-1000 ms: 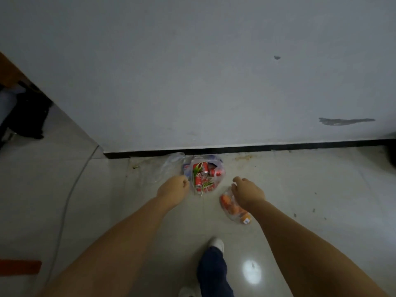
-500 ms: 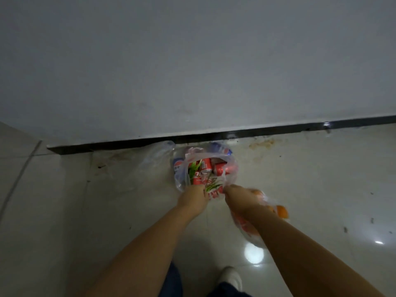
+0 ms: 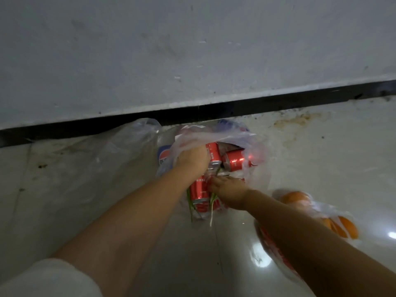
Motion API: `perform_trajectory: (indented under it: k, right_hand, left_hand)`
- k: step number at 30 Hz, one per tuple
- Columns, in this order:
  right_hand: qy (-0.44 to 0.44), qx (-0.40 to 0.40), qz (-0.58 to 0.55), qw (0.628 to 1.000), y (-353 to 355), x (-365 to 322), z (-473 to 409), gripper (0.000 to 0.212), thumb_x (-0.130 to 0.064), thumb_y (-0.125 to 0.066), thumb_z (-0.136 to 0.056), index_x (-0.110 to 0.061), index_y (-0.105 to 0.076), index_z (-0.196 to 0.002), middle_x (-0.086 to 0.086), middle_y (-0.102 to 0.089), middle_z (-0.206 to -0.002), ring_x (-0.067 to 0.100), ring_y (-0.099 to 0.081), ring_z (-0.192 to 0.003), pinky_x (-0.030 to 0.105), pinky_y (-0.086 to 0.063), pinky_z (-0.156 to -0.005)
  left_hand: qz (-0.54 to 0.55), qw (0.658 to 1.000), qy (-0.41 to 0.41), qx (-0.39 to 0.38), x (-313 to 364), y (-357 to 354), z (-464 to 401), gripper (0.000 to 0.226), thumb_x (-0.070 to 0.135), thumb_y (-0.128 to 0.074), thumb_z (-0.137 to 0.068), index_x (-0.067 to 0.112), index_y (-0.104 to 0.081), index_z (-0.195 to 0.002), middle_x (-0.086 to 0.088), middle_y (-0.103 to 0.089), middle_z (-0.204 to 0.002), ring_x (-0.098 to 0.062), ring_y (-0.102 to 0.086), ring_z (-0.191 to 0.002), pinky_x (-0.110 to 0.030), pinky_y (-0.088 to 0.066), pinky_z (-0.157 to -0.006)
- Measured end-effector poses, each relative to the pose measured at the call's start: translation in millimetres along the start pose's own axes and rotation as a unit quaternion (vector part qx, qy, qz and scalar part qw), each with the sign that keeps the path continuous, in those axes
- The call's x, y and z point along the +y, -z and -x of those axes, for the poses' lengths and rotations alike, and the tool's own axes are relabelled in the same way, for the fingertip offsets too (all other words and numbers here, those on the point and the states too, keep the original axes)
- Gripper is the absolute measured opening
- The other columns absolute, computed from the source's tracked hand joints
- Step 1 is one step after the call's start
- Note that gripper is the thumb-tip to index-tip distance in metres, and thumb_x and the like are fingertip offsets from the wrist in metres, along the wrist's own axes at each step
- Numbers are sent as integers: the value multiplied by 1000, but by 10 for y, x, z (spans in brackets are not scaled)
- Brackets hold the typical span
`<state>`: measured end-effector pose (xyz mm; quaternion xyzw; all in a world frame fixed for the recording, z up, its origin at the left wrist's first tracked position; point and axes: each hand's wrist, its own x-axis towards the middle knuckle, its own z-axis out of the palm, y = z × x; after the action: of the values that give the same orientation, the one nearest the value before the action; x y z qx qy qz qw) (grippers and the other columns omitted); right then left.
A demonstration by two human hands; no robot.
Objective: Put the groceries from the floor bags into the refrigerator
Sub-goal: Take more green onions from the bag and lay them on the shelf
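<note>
A clear plastic bag [image 3: 255,146] lies on the floor against the wall, holding several red cans and green onion stalks [image 3: 190,203]. My left hand [image 3: 191,161] is inside the bag's mouth, fingers curled against an upright red can [image 3: 214,154]. My right hand [image 3: 229,190] lies lower, over the bag's near side, its fingertips at the green stalks beside another red can [image 3: 198,191]; its grip is hidden. A third red can [image 3: 234,161] lies sideways behind. A blue can [image 3: 164,157] shows through the plastic on the left.
A second bag with oranges [image 3: 345,229] lies on the tiles under my right forearm. A crumpled, see-through bag [image 3: 137,139] rests to the left by the black skirting [image 3: 85,127]. The grey wall rises close ahead. The refrigerator is out of view.
The view has dropped much closer to the floor. My left hand went from the bag's edge into its mouth, and my right hand moved from the orange bag onto the can bag.
</note>
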<state>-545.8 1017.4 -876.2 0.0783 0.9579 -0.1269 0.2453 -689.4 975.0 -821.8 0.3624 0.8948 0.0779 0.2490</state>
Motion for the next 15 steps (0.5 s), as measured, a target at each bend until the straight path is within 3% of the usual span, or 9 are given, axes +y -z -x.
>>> perform_trajectory:
  k: [3, 6, 8, 10, 12, 15]
  right_hand:
    - [42, -20, 84, 995, -104, 67, -36, 60, -18, -58, -90, -24, -36, -145, 10, -20, -157, 30, -22, -144, 46, -19, -116]
    - [46, -18, 101, 994, -160, 51, -60, 59, -20, -57, -90, -22, -35, -144, 13, -20, -156, 32, -20, -144, 50, -14, -117]
    - [39, -15, 100, 994, -189, -7, -96, 57, -20, -57, -91, -19, -36, -144, 16, -21, -155, 34, -20, -144, 51, -16, -117]
    - [35, -8, 95, 995, -214, -38, -119, 56, -20, -57, -90, -16, -38, -143, 17, -25, -153, 35, -22, -143, 52, -15, -116]
    - [32, 3, 78, 996, -225, -24, -116, 53, -17, -55, -91, -14, -39, -142, 16, -28, -152, 34, -24, -142, 50, -13, -117]
    - [18, 9, 25, 999, -134, 42, -35, 50, -13, -49, -94, -8, -35, -142, 15, -29, -153, 33, -23, -143, 44, -11, -119]
  left_hand:
    - [45, 998, 23, -45, -70, -81, -118, 37, 39, -49, -95, 14, -49, -123, -6, -58, -105, -19, -55, -86, -31, -41, -72]
    - [61, 996, 37, -56, -155, -185, -210, 40, 38, -51, -94, 15, -47, -126, -4, -57, -112, -19, -55, -91, -28, -42, -76]
    - [88, 993, 55, -64, -170, -238, -232, 32, 34, -47, -97, 13, -52, -121, -3, -58, -113, -13, -48, -80, -15, -41, -65]
    - [130, 987, 89, -34, -132, -301, -243, 23, 30, -43, -100, 11, -56, -106, -11, -59, -106, -13, -49, -70, -17, -42, -55]
    - [162, 981, 108, 2, -91, -326, -235, 25, 29, -43, -99, 7, -57, -97, -19, -61, -107, -23, -57, -77, -29, -49, -72]
    - [137, 984, 110, -31, -60, -294, -251, 31, 26, -44, -98, 5, -57, -117, -17, -61, -115, -31, -60, -95, -37, -48, -83]
